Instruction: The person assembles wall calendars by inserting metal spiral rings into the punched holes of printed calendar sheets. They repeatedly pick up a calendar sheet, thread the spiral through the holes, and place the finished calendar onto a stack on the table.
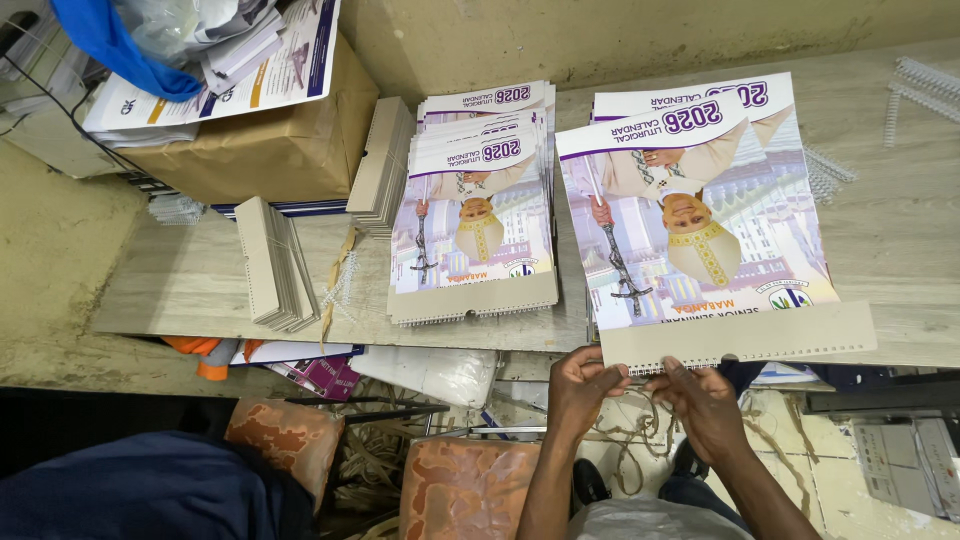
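- We look down on a pale wooden worktable [900, 240], the largest thing here; its near edge runs just beyond our fingertips
- Farther off to the left of our fingers sits a brown cardboard box [270, 140] with printed sheets and a blue cloth on top
- The wall calendar [700, 230] we hold lies flat on the table straight ahead of our fingers, its long axis running away from us; the purple-and-white title band is at the far end, upside down to us, and the grey backing board with its punched, wire-combed edge points toward us and overhangs the table edge
- Its cover is glossy, showing a robed figure with a staff against pale buildings; more copies lie squared beneath it
- A second stack of calendars [475, 210] lies to the left of our left fingers, turned the same way
- Bundles of grey backing boards [275, 262] stand further left again
- Our left hand [580, 385] pinches the near bound edge, fingers curled shut on the wire comb at the board's left part
- Our right hand [705, 400] sits just beside it, fingertips closed on the same edge
- Loose white wire combs [920, 85] lie far ahead to the right of our right fingers
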